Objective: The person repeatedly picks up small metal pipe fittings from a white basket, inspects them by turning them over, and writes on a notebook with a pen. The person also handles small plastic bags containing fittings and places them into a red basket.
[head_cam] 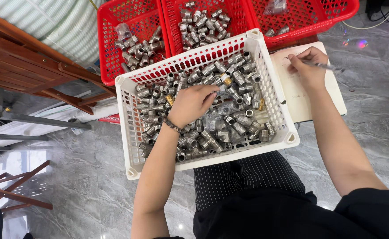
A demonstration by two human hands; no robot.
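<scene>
1. Reaching into the white basket (278, 99), the left hand (190, 104) is seen palm down over the metal fittings (243, 119). Fingers (210, 92) are curled & pressed among the pieces; whether a fitting is actually pinched can't be told, since the fingertips are hidden by the back of the hand.
2. A beaded bracelet (172, 125) is worn on the left wrist.
3. The white basket is rested on the lap, over striped trousers (243, 177); it's filled w/ silver threaded fittings, plus a few brass-coloured ones (226, 80) near the middle & left.
4. The right hand (309, 66) is closed round a pen (323, 66), held in a writing grip, tip set down on the white notepad (332, 95). Faint handwriting is seen on the page, too small to read.
5. The notepad is laid just beside the basket's right wall, touching or nearly so, partly on the rim of a red basket.
6. Three red baskets (110, 40) are lined up beyond the white one; similar fittings are held in the left & middle ones, only a few in the right one.
7. Grey marble-look floor (371, 115) is seen below, wooden furniture (30, 66) at left.
</scene>
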